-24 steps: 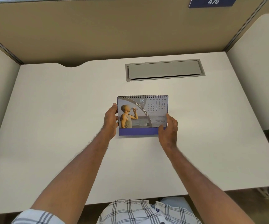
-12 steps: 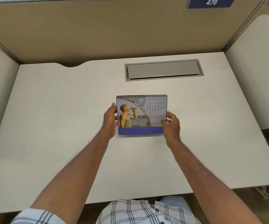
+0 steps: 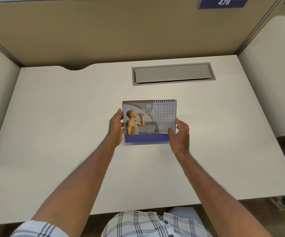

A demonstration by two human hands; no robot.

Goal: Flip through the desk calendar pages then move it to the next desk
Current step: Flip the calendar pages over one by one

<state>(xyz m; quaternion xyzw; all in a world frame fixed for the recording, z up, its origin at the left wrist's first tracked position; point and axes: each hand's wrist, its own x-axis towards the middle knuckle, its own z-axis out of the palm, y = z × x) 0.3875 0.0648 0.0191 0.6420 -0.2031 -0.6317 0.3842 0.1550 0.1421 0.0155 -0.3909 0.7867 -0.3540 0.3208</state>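
Note:
A spiral-bound desk calendar (image 3: 148, 117) stands upright on the white desk (image 3: 61, 134), showing the APR page with a photo of a person drinking water and a blue base strip. My left hand (image 3: 115, 126) grips the calendar's left edge, thumb near the upper corner. My right hand (image 3: 180, 134) is at the lower right corner, with the thumb on the front of the page and the fingers around its right edge.
A grey cable hatch (image 3: 172, 73) is set into the desk behind the calendar. Beige partition walls (image 3: 104, 31) enclose the desk on three sides. The neighbouring desk (image 3: 275, 74) lies beyond the right divider. A blue sign (image 3: 223, 2) reads 476.
My right hand has shifted from the lower right of the calendar base up to the page's right edge. The calendar and my left hand stay in place.

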